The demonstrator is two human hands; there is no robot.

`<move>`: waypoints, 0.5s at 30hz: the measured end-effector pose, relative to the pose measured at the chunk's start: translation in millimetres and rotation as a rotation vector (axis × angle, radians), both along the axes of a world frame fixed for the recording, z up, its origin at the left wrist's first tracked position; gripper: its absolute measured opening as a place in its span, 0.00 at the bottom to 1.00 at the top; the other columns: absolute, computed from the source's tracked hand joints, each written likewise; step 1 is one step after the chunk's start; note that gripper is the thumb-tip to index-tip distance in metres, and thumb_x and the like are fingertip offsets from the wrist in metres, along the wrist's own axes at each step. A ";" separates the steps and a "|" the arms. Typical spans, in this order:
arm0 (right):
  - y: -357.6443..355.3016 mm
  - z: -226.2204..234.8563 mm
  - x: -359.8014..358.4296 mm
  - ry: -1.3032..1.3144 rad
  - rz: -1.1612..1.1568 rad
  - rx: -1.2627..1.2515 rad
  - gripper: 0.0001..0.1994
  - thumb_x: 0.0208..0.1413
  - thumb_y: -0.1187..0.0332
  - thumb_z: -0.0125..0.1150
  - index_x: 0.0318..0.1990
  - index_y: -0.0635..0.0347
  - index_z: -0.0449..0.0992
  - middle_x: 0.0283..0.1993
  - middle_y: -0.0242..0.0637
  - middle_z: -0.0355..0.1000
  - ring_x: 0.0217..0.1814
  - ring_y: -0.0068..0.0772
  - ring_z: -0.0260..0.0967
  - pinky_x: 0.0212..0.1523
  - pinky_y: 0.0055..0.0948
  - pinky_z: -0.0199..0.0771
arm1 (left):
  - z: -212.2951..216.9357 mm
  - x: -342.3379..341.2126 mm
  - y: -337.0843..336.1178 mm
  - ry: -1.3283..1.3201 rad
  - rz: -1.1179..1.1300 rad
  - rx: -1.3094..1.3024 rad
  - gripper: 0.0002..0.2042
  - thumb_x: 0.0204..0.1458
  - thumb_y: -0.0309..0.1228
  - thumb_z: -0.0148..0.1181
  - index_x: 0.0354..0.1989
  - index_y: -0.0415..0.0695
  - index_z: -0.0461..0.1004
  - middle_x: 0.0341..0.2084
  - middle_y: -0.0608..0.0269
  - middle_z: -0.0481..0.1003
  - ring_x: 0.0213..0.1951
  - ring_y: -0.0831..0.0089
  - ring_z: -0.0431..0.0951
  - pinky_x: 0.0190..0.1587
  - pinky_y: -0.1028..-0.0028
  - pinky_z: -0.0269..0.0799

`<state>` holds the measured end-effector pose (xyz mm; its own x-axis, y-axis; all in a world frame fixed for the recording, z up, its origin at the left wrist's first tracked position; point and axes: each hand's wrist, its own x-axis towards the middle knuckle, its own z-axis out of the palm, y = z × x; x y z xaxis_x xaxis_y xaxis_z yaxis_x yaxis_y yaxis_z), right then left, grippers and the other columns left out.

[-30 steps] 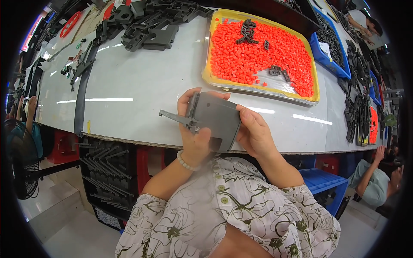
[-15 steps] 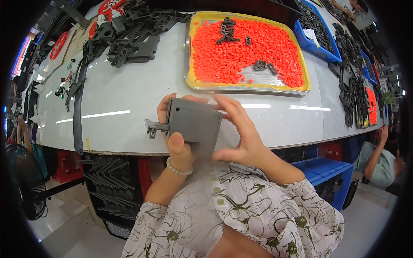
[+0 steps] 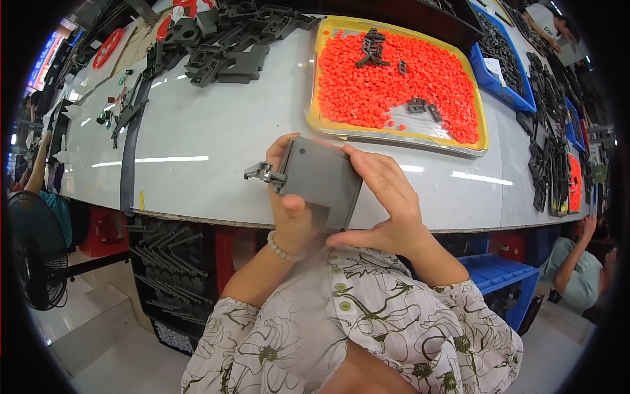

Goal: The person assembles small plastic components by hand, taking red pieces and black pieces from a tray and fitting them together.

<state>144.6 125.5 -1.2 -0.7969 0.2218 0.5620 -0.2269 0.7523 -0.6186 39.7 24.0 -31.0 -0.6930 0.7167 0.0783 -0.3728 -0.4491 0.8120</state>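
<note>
A grey box-shaped plastic housing [image 3: 323, 177] is held up in front of me, its flat face with one small round hole turned upward. My left hand [image 3: 292, 207] grips its left side, thumb on the near edge and fingers behind. From that same side juts a small grey bracket-like part [image 3: 262, 174]. My right hand [image 3: 394, 203] spans the right side, fingertips at the far corner and thumb at the near corner. The undersides of the housing and the left fingers behind it are hidden.
Beyond my hands a yellow-rimmed metal tray [image 3: 397, 136] holds many small red pieces and several dark parts. Dark plastic parts [image 3: 236, 64] are heaped at the far left. A blue bin [image 3: 502, 84] stands right of the tray. The white table's near edge [image 3: 197, 220] runs below the housing.
My right hand has closed in from apart and now touches the housing's right side. In the picture, the housing and my left hand have shifted slightly right.
</note>
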 end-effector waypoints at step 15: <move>-3.7 -9.0 1.7 0.074 -0.062 0.012 0.50 0.25 0.49 0.75 0.56 0.71 0.61 0.54 0.56 0.64 0.53 0.50 0.65 0.51 0.40 0.65 | -3.0 -7.5 1.2 -0.055 -0.074 0.101 0.50 0.24 0.63 0.64 0.55 0.46 0.49 0.45 0.58 0.64 0.49 0.65 0.68 0.51 0.64 0.69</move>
<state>146.3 121.9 -10.2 -0.7381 0.2622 0.6217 -0.2241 0.7738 -0.5924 32.3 25.2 -34.0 -0.6439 0.7562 0.1162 -0.4504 -0.4975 0.7414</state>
